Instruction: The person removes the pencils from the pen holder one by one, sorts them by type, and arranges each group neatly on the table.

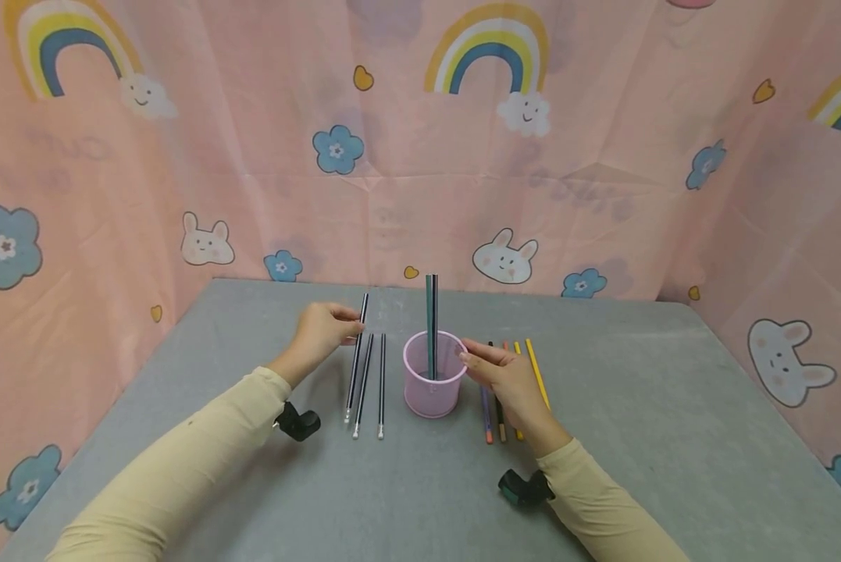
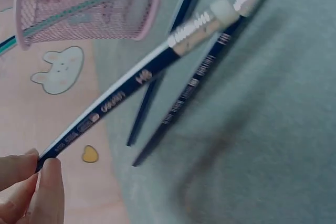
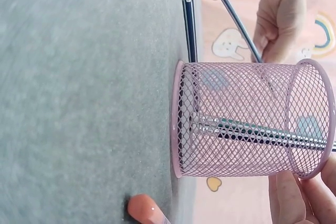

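Note:
Between thumb and fingertips my left hand [image 1: 326, 328] pinches a dark blue pencil [image 2: 121, 90] near its far end. That pencil is raised off the table, its white eraser end tilted down toward me. Two more dark blue pencils [image 1: 381, 386] lie on the table beside it. At the middle stands a pink mesh pencil cup [image 1: 432, 394], upright, with a green pencil [image 1: 429, 312] and a dark pencil [image 1: 436, 312] in it, eraser ends down. My right hand [image 1: 507, 382] holds the cup's rim at its right side, fingers against the mesh in the right wrist view.
Right of the cup, partly under my right hand, lie several coloured pencils, among them a yellow one [image 1: 538, 371] and a purple one [image 1: 486, 417]. The grey table [image 1: 392, 499] ends at a pink printed curtain [image 1: 392, 203] behind.

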`<state>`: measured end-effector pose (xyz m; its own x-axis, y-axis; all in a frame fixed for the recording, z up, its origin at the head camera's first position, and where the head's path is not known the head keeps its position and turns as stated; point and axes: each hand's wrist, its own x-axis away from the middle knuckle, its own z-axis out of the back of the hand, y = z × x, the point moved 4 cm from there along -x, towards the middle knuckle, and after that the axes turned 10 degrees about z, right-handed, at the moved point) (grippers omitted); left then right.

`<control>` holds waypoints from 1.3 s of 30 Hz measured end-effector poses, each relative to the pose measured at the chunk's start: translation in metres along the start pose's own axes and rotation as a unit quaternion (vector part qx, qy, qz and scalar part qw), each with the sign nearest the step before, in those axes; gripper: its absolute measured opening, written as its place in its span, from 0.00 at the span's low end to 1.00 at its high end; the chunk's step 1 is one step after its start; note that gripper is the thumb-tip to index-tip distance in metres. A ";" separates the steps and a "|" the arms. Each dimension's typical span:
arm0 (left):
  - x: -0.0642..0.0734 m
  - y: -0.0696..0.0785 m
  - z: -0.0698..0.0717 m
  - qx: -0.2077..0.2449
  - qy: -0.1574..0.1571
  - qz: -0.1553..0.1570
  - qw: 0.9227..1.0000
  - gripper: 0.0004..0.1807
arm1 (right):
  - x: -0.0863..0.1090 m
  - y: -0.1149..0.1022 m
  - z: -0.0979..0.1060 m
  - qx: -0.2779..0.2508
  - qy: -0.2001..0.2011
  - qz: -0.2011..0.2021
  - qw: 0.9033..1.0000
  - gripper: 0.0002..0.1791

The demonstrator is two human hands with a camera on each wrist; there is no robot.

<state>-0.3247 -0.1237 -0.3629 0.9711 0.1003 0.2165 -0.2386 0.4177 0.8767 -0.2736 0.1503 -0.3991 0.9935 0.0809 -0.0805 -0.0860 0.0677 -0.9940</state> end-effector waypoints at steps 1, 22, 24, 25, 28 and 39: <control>-0.001 -0.002 0.000 0.001 -0.004 0.004 1.000 0.13 | 0.000 0.000 0.000 -0.001 -0.001 0.001 1.000 0.25; -0.019 -0.031 -0.006 -0.048 -0.019 0.091 0.994 0.11 | 0.001 0.001 -0.001 0.004 0.002 -0.004 1.000 0.25; -0.020 -0.033 -0.006 -0.044 -0.019 0.095 0.994 0.11 | 0.000 0.001 -0.001 0.004 0.002 -0.005 1.000 0.25; -0.020 -0.033 -0.007 -0.043 -0.020 0.098 0.994 0.11 | 0.000 0.001 -0.001 0.004 0.001 -0.003 1.000 0.25; -0.021 -0.036 -0.008 -0.045 -0.024 0.104 0.993 0.11 | 0.000 0.002 0.000 0.006 0.001 -0.002 1.000 0.25; -0.024 -0.044 -0.012 -0.062 -0.022 0.104 0.992 0.09 | -0.001 0.004 0.001 0.006 -0.003 0.003 1.000 0.27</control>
<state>-0.3373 -0.1337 -0.4124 0.8989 0.1587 0.4085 -0.4300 0.4993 0.7522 -0.2753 0.1514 -0.4031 0.9926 0.0865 -0.0854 -0.0923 0.0793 -0.9926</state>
